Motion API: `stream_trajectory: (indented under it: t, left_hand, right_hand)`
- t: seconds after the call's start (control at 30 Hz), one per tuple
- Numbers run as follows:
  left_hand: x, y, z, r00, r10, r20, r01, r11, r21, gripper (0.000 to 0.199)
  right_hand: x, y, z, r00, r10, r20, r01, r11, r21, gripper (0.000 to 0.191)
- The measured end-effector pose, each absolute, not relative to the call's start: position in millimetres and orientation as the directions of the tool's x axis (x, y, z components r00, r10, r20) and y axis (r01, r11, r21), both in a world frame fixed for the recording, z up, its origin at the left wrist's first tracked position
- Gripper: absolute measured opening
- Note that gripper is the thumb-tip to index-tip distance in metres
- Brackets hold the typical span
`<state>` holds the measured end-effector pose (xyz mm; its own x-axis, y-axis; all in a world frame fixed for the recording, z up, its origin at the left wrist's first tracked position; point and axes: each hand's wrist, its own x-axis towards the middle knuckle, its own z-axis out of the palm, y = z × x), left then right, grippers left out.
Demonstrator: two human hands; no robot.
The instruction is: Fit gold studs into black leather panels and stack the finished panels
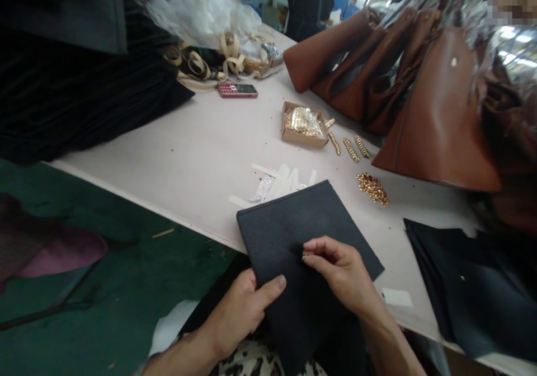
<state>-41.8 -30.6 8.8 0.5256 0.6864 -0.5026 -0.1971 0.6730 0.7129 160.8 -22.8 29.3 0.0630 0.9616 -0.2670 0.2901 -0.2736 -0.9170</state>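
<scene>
A black leather panel (306, 214) rests tilted between my lap and the table's front edge. My left hand (245, 306) grips its left edge, thumb on top and the other fingers hidden underneath. Over the middle of the panel, my right hand (344, 269) is closed in a pinch on a tiny bit, too small to name. White strips (285, 180) and a small clear plastic bag (263, 188) lie just beyond the panel's far edge.
Gold chain pieces (373, 189) lie near a small cardboard box (304, 141) of gold parts. Brown leather bags (444, 113) stand at right, above black leather pieces (482, 286). Dark stacked material (75, 85) fills the left, near a red phone (237, 90).
</scene>
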Motion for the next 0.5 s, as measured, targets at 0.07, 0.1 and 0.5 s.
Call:
stream_trajectory:
  t: [0.07, 0.1, 0.5]
  left_hand:
    - [-37.4, -30.1, 7.2, 0.465, 0.671, -0.578, -0.123, 0.695, 0.708, 0.043]
    - [-35.8, -29.9, 6.6, 0.445, 0.665, -0.600, -0.106, 0.704, 0.702, 0.044]
    - [-44.0, -38.7, -2.6, 0.398, 0.644, -0.653, -0.084, 0.734, 0.674, 0.045]
  right_hand:
    - [160.7, -21.2, 30.7, 0.043, 0.959, -0.280, 0.288, -0.280, -0.916, 0.013]
    - [160.7, -20.7, 31.2, 0.039, 0.959, -0.280, 0.290, -0.279, -0.916, 0.012]
    - [155.0, -14.6, 34.3, -0.001, 0.967, -0.253, 0.279, -0.243, -0.929, 0.008]
